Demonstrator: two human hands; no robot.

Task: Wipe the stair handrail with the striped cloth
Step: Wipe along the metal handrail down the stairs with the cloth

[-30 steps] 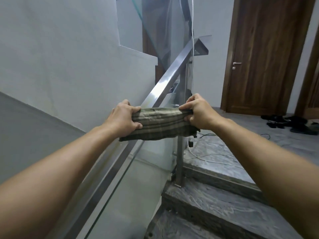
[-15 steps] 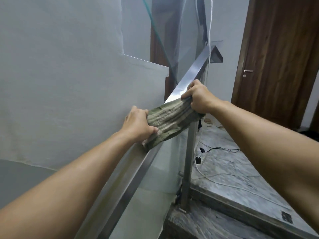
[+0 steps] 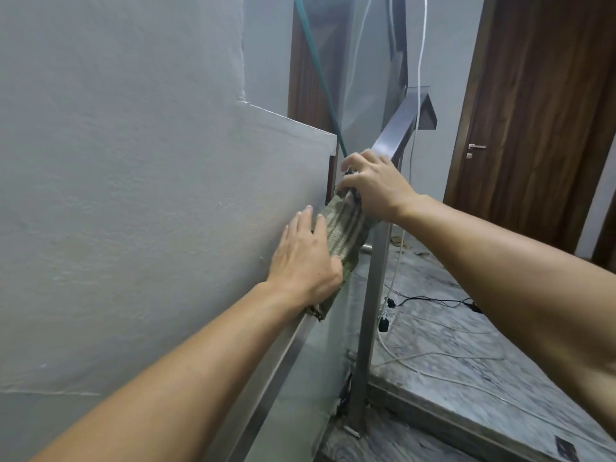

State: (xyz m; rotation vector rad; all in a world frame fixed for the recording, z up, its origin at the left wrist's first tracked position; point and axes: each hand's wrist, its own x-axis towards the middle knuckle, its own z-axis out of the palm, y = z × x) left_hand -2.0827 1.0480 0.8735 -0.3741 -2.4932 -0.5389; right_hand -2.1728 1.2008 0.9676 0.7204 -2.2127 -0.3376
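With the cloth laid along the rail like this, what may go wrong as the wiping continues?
1. The left hand lies flat on the striped cloth, fingers spread, so the cloth might slide off the sloping handrail.
2. Loose cables lie on the marble landing beside the post; feet may catch them.

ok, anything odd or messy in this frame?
Yes: loose cables and a white cord sprawl across the marble landing beside the rail post. The cloth lies flat on the handrail.
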